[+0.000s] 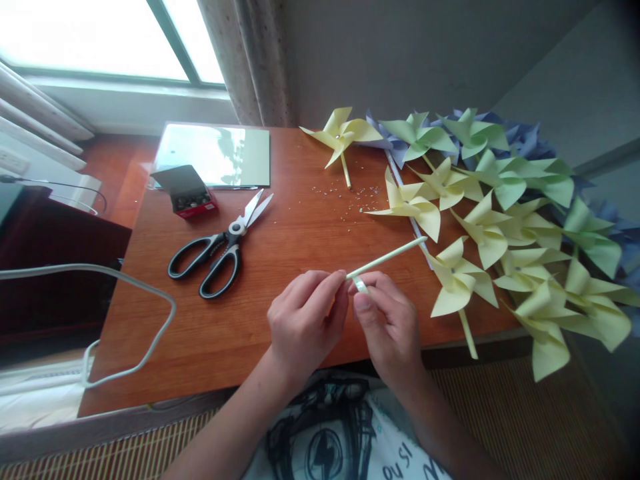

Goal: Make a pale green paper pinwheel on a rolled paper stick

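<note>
A thin pale-yellow rolled paper stick (393,257) slants up to the right over the table's front part. My left hand (306,310) is closed around its lower end, fingers pressed together. Close beside it, my right hand (390,320) pinches a short pale, shiny strip (361,285) between thumb and fingers; the strip touches or runs off the stick. I cannot tell whether it is tape or a loose paper end. Nearest on the right is a yellow paper pinwheel (461,280) on a stick. The stick's lower end is hidden in my left fingers.
Scissors (227,243) lie open on the left of the wooden table (300,240). Behind them are a small red box (197,208) of dark bits and a glossy pale sheet (257,157). Green pinwheels (475,133) and others fill the right. A white cable (170,310) crosses the left edge.
</note>
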The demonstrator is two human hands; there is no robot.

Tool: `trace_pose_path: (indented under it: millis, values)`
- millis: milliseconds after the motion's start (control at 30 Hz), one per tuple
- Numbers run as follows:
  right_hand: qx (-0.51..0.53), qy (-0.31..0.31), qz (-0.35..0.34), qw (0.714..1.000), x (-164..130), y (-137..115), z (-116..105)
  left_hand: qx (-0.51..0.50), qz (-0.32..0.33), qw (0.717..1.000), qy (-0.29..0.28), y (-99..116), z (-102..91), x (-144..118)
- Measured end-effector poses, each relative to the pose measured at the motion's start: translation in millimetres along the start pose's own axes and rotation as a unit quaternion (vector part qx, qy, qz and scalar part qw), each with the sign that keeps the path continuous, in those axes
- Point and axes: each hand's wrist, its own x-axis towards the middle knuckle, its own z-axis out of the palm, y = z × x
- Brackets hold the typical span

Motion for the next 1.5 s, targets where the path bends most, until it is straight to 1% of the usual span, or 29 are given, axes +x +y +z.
trace_pose_path:
  millis: [167, 333, 467, 633, 767, 833, 900, 1000, 1100, 1233, 1333, 1433, 1500]
  values:
    - [0.008, 0.002, 0.008, 1.000, 0, 0, 0, 0.001, 0.006, 1.000, 0.001, 0, 0.1, 1]
    - [0.022, -0.002, 0.011, 1.000, 1, -3, 1, 0.026, 0.015, 0.999, 0.020, -2, 1.3, 0]
    - [0.028, -0.001, 0.008, 1.000, 0, -2, 1, 0.014, 0.028, 1.000, 0.003, -4, 1.8, -1]
    - [0.017, -0.001, 0.003, 1.000, -1, 0, 1, 0.023, 0.044, 0.999, -0.005, -6, 0.6, -1]
    - [0.011, -0.001, -0.004, 1.000, -2, -1, 0, 0.023, 0.065, 0.998, -0.002, -7, 0.4, -2]
    - [0.006, -0.001, -0.002, 1.000, -2, -2, 0, 0.006, 0.064, 0.998, 0.002, -7, 0.9, -2]
    - [0.008, -0.003, -0.003, 1.000, -3, -1, 0, -0.033, 0.039, 0.999, 0.002, -6, 1.3, -2]
    - [0.017, -0.009, -0.013, 1.000, -2, -1, 0, -0.101, -0.016, 0.995, -0.005, -2, 0.6, 1]
    - [0.016, -0.014, -0.020, 1.000, 0, 0, -1, -0.155, -0.058, 0.986, -0.015, 1, -2.0, 4]
    - [0.001, 0.006, 0.000, 1.000, 3, -2, -3, -0.218, -0.121, 0.968, -0.024, 5, -4.9, 7]
    - [0.007, 0.005, 0.018, 1.000, 5, -4, -4, -0.285, -0.192, 0.938, -0.034, 6, -5.9, 8]
    - [0.048, -0.017, 0.050, 0.997, 8, -5, -5, -0.364, -0.265, 0.891, -0.054, 6, -7.8, 10]
    - [0.078, -0.033, 0.067, 0.994, 10, -5, -6, -0.405, -0.301, 0.860, -0.069, 7, -9.5, 11]
